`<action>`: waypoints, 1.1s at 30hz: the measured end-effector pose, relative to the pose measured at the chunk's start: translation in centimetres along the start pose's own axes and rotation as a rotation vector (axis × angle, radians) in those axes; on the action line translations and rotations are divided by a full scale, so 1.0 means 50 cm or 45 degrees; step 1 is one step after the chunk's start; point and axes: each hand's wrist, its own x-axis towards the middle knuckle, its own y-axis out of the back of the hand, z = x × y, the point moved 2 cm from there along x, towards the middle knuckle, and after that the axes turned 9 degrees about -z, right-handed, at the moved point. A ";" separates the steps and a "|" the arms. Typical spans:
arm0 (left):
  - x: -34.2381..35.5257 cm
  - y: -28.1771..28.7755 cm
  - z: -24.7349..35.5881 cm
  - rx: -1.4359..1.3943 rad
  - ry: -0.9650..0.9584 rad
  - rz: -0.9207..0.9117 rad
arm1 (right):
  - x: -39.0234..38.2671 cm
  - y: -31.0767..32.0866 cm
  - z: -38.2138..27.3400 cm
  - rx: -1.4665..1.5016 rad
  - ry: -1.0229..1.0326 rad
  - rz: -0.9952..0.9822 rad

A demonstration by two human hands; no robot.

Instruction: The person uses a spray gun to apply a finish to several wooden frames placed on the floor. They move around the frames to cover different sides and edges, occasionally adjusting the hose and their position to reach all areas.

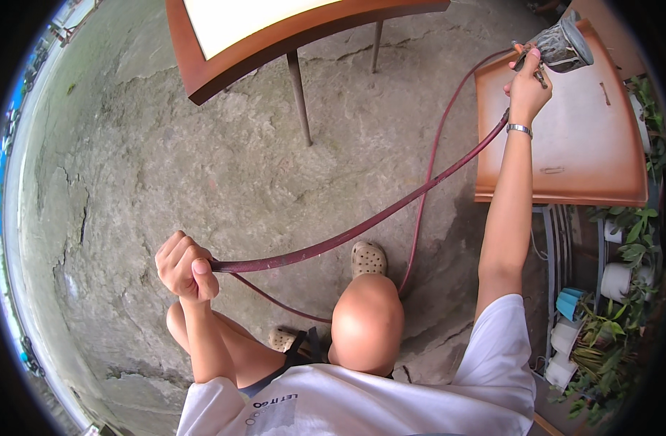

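My left hand (186, 266) is closed in a fist around a dark red hose (340, 240) at the lower left. From there the hose sweeps up in a curve to the right, ending below my right hand (530, 91). That hand, with a metal bracelet at its wrist, grips a paint spray gun (563, 49) whose grey, paint-stained cup points away to the right. Fingers partly cover the gun's body and trigger. Just beneath the gun lies a pale panel (565, 134) shaded orange-brown along its edges.
A white panel with a brown border (275, 45) stands on thin metal legs (300, 102) ahead. Potted plants (612, 330) and a metal rack (558, 254) line the right side. A slack loop of hose crosses the cracked concrete floor (144, 160) near my clog (368, 259).
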 end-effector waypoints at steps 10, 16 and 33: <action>-0.020 0.053 -0.032 -0.069 0.057 0.140 | -0.267 -0.022 -0.073 0.360 -0.020 -0.508; -0.048 0.104 -0.043 -0.056 0.085 0.221 | -0.435 -0.049 -0.142 0.388 0.181 -0.801; -0.091 0.171 -0.053 0.024 0.066 0.259 | -0.477 -0.091 -0.235 0.337 0.462 -0.891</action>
